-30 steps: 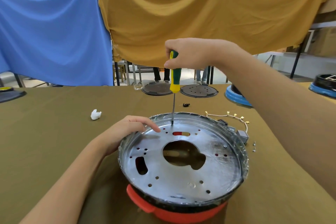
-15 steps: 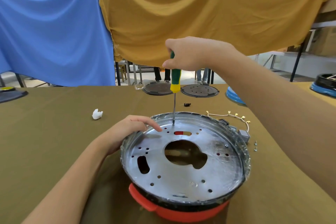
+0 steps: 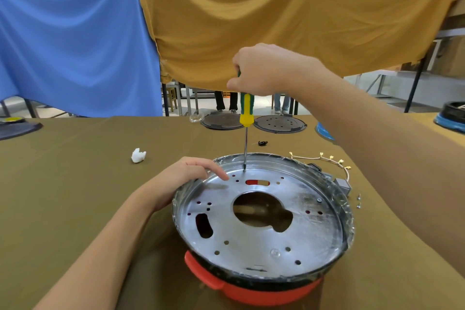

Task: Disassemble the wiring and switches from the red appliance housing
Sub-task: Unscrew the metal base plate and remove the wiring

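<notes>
We see the red housing (image 3: 251,289) near the front edge of the olive-covered table (image 3: 75,196), with a round silver metal plate (image 3: 251,234) set in its top. The plate is shiny, scuffed, pierced by small holes, a slot and a large keyhole-shaped opening. Our right hand (image 3: 261,70) grips the green-and-yellow screwdriver (image 3: 245,111) upright, its tip on the plate's far edge. Our left hand (image 3: 181,178) rests on the rim, fingers relaxed. A wire (image 3: 324,158) lies just behind.
</notes>
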